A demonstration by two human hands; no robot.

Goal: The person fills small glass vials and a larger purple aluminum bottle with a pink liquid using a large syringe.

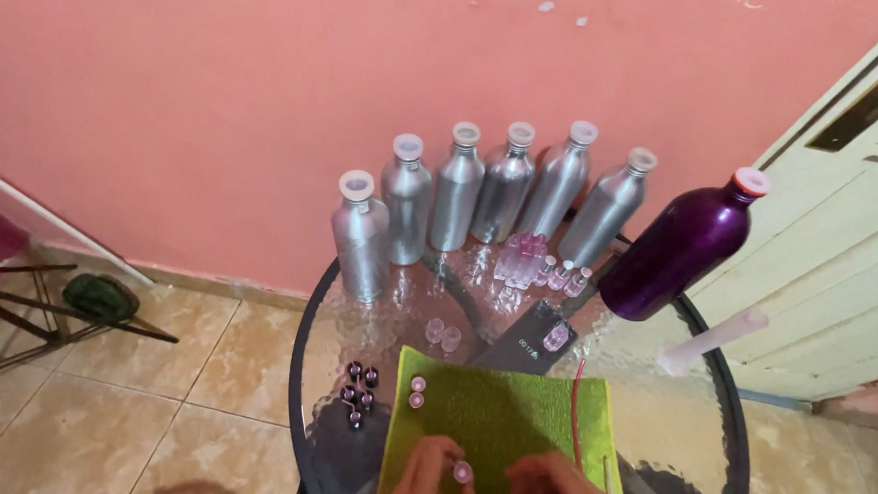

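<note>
A: Both hands at the near edge of the round glass table (308,334), over the green cloth (498,414). Left hand (421,483) pinches a small clear vial (462,470) with a pink tint; right hand (552,484) is curled close beside it, fingers bunched, and I cannot tell if it grips anything.

B: Step?

A: Looks like handling 1 vial at a time, probably capping or fitting it. 2 more small pieces (418,391) sit on the cloth's far-left corner, dark caps (358,387) just off the cloth toward the table's left edge.

B: Rest?

A: 6 silver bottles (477,200) along the far edge, purple bottle (684,244) at the far right, cluster of vials (540,262) in front of them. A steady, fine pinch is needed; the vial is tiny.
</note>
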